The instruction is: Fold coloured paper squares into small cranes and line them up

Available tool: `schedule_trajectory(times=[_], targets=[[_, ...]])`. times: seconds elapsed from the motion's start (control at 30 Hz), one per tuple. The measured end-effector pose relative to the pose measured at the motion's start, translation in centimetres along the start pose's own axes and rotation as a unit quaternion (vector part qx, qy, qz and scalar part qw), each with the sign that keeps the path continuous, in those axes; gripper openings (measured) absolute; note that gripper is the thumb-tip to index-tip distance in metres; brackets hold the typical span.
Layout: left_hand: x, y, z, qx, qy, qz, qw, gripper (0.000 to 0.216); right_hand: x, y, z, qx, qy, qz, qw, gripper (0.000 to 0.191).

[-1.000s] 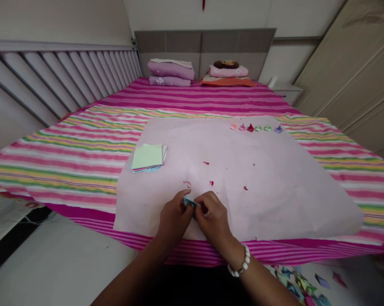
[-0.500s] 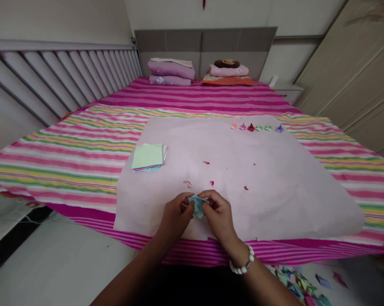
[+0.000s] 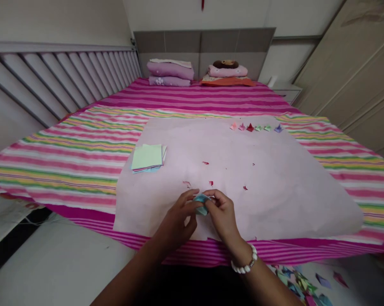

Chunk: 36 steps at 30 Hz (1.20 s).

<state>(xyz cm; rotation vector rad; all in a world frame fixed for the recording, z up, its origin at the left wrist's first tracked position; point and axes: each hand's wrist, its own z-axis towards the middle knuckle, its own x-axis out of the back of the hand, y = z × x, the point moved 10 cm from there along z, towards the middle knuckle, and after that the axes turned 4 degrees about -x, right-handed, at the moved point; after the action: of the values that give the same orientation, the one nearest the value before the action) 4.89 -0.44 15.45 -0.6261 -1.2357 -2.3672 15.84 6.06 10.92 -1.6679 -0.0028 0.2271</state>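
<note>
My left hand [image 3: 175, 221] and my right hand [image 3: 223, 214] meet over the near edge of a pale pink sheet [image 3: 274, 187] spread on the striped bed. Between their fingertips they pinch a small folded light-blue paper piece [image 3: 201, 201]. My right wrist wears a white bead bracelet [image 3: 245, 264]. A stack of square coloured papers [image 3: 147, 158], pale green on top, lies to the left. A row of several small folded paper shapes [image 3: 254, 127] stands at the sheet's far right.
Tiny red paper scraps [image 3: 206, 163] dot the sheet. Folded bedding and pillows [image 3: 170, 72] lie at the headboard. A slatted rail [image 3: 67, 76] runs along the left, a wardrobe [image 3: 354, 68] along the right. Coloured paper pieces [image 3: 302, 284] litter the floor at lower right.
Both hands shifted slightly right and away from me, and the blue paper turned between the fingers. My left fingers have spread a little around it.
</note>
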Motion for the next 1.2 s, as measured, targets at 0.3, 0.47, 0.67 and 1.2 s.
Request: schedule_trajectory(times=[0.3, 0.47, 0.67, 1.2], targets=[[-0.2, -1.4, 0.3, 0.037, -0.059, 0.107, 0.992, 0.036, -1.0, -0.2, -0.4, -0.012, -0.057, -0.008, 0.998, 0.014], [0.0, -1.6, 0.6, 0.065, -0.060, 0.082, 0.993, 0.024, -0.9, -0.5, -0.3, 0.004, -0.067, -0.019, 0.998, 0.015], [1.1, -1.6, 1.0, 0.122, -0.018, -0.023, 0.992, 0.016, -1.0, -1.2, -0.3, 0.021, -0.098, -0.033, 0.994, 0.024], [0.3, -3.3, 0.1, 0.274, 0.036, -0.325, 0.904, 0.011, -1.4, -1.2, -0.5, 0.002, -0.136, 0.017, 0.991, 0.023]])
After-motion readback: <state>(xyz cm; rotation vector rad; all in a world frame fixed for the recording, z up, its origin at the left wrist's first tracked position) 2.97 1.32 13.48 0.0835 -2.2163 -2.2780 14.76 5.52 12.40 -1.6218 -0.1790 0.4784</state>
